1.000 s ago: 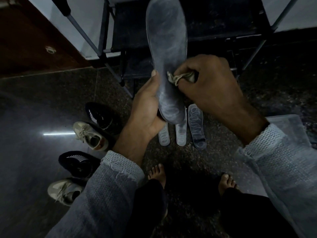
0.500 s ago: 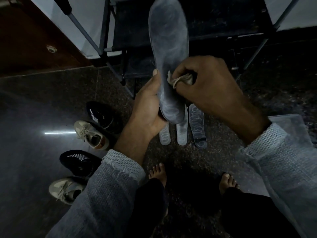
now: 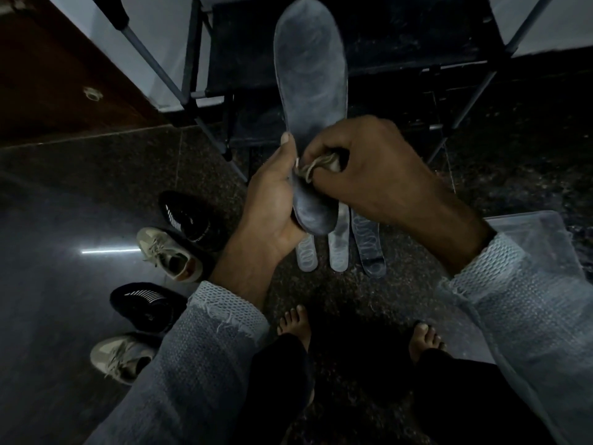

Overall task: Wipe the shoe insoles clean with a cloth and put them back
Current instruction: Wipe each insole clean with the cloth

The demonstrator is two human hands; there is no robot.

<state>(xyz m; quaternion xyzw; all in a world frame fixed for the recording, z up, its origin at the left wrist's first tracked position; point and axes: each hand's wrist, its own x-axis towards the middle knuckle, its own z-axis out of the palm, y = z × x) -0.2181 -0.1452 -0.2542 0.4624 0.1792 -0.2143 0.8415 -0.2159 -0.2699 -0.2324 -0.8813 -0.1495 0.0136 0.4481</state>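
A long grey insole (image 3: 309, 65) stands upright in front of me, toe end up. My left hand (image 3: 272, 200) grips its heel end from the left, thumb along the edge. My right hand (image 3: 369, 168) holds a small beige cloth (image 3: 316, 165) bunched in its fingers and presses it on the insole's lower part. Three pale insoles (image 3: 337, 252) lie side by side on the floor below my hands, partly hidden by them.
Two black shoes (image 3: 192, 216) and two beige sneakers (image 3: 170, 255) stand on the dark floor at the left. A metal-framed rack (image 3: 192, 78) rises behind the insole. My bare feet (image 3: 295, 326) are at the bottom. A clear plastic sheet (image 3: 529, 232) lies at the right.
My right hand has moved the cloth down and left along the insole, toward my left thumb. The insole stays upright in my left hand.
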